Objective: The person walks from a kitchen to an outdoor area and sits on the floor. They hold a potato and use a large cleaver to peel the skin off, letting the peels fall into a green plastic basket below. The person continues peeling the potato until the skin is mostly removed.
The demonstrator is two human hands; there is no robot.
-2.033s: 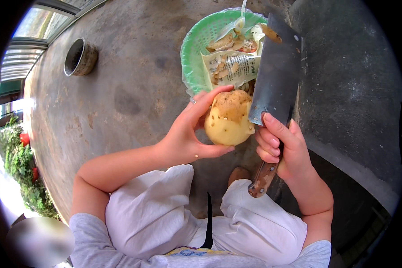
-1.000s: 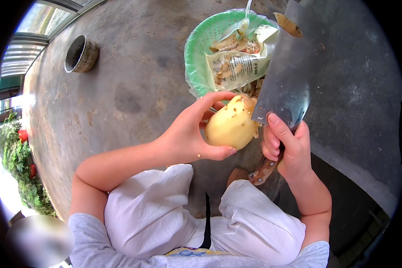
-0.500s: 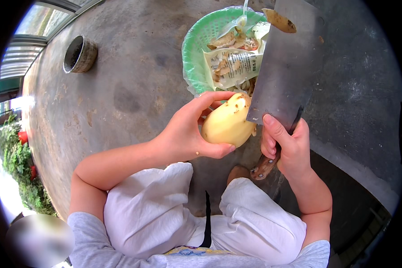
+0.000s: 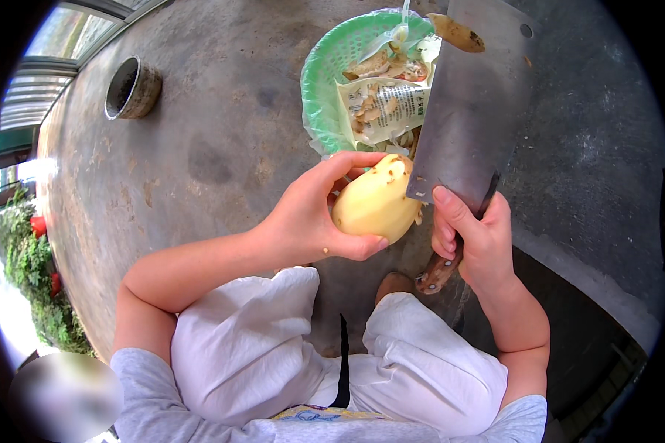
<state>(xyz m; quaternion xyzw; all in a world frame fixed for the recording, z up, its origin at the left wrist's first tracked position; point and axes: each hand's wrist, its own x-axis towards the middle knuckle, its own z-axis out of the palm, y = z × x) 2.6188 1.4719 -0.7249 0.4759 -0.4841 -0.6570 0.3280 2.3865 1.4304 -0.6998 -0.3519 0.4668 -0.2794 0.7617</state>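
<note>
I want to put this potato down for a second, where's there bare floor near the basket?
Bare concrete floor lies between the metal pot and the green basket, left of the potato. Right of the cleaver the ground is bare too. The basket is crowded with peelings and a plastic bag.

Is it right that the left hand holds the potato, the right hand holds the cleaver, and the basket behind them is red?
Not quite: the head view shows the basket is green. The left hand holds the potato and the right hand the cleaver.
</note>
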